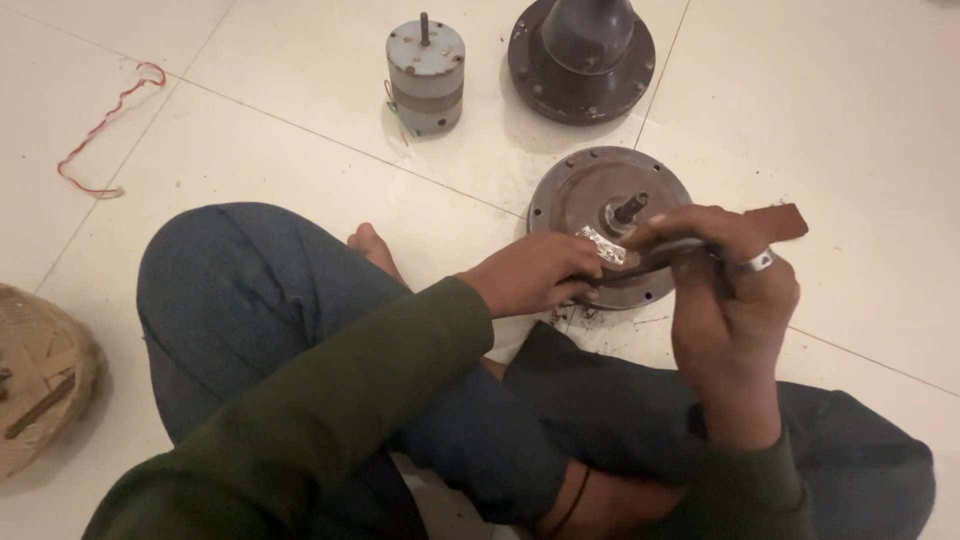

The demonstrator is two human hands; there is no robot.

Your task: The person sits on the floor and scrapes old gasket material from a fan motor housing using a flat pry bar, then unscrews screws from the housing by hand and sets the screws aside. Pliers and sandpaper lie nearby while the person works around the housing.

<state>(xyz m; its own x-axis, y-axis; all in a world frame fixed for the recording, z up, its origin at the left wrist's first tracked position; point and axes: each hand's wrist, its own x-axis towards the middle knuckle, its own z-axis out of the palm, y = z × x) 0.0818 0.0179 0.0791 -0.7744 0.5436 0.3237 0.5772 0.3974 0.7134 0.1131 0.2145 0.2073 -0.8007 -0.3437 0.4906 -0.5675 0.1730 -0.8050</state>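
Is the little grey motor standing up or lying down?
Standing up. The grey motor sits on its flat end on the floor, with its thin shaft pointing up.

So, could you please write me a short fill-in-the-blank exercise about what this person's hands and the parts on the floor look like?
1. The right hand wears a ____ on one finger.
2. The grey cylindrical motor stands on the floor with its shaft pointing ____.
3. The thin wire lying on the tiles at the far left is ____ in colour.
4. The left hand pinches something wrapped in shiny ____.

Missing words: ring; up; red; foil
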